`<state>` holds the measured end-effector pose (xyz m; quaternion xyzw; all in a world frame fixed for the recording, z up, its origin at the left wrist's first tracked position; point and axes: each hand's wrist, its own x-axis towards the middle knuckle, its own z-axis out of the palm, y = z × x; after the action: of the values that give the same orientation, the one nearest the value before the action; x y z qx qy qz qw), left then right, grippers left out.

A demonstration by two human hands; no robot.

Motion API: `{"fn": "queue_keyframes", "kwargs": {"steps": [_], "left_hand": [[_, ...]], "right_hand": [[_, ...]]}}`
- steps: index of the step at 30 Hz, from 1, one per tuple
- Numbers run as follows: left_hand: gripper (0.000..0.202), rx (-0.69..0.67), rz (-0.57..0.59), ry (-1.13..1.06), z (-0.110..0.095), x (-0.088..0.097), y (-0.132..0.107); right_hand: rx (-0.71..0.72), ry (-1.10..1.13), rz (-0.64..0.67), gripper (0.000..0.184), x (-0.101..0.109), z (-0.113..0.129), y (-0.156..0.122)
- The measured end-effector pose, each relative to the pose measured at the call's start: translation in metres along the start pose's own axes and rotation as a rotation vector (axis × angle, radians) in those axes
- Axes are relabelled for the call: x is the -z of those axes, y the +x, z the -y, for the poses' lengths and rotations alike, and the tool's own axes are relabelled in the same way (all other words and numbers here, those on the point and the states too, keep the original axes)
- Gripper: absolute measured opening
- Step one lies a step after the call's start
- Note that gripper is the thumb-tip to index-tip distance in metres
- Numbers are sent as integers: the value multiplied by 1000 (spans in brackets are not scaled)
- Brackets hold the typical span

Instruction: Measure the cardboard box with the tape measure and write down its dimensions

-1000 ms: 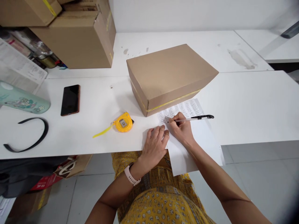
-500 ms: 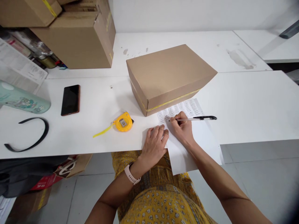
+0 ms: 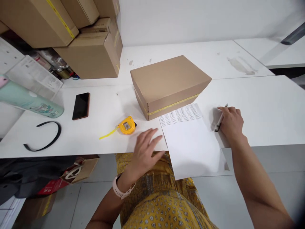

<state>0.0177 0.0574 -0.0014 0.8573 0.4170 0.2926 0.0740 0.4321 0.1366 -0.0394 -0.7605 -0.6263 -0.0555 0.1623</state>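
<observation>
Two hands were apart: the left hand (image 3: 145, 151), fingers spread, held nothing; next, the paper (image 3: 190, 146) overhung the front edge of the desk (image 3: 264, 111), so a brush could have dragged it; beyond, the pen (image 3: 219, 121), grasped by fingers of the right hand (image 3: 231, 124), might have rolled if carelessly released

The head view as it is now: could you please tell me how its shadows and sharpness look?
In the head view, soft shadows fall left of the right hand and across the lower sheet of paper; the pen looks slightly blurred; the writing is too small to read; a dark patch clouds the lower right corner.
</observation>
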Motion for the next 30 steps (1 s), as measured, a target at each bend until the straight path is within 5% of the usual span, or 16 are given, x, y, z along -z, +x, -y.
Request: {"fn": "queue_keyframes", "kwargs": {"steps": [4, 9, 13, 15, 18, 21, 27, 30], "left_hand": [[45, 225, -229, 192, 33, 26, -7], [60, 510, -111, 215, 76, 28, -6], [52, 600, -154, -44, 60, 27, -3], [46, 601, -68, -346, 34, 28, -1], [44, 499, 179, -719, -7, 31, 4], [46, 415, 278, -775, -30, 34, 9], [42, 442, 317, -870, -27, 47, 6], [45, 453, 248, -846, -13, 62, 10]], "right_hand": [[-30, 83, -22, 55, -6, -5, -3], [-64, 162, -93, 53, 2, 4, -7], [-91, 257, -255, 38, 32, 49, -33], [-53, 522, -164, 30, 49, 85, -56], [5, 1085, 527, 40, 70, 138, -90], [5, 1333, 900, 51, 79, 166, -110], [-34, 1396, 956, 45, 80, 165, -116], [-18, 1357, 786, 43, 87, 153, -89]]}}
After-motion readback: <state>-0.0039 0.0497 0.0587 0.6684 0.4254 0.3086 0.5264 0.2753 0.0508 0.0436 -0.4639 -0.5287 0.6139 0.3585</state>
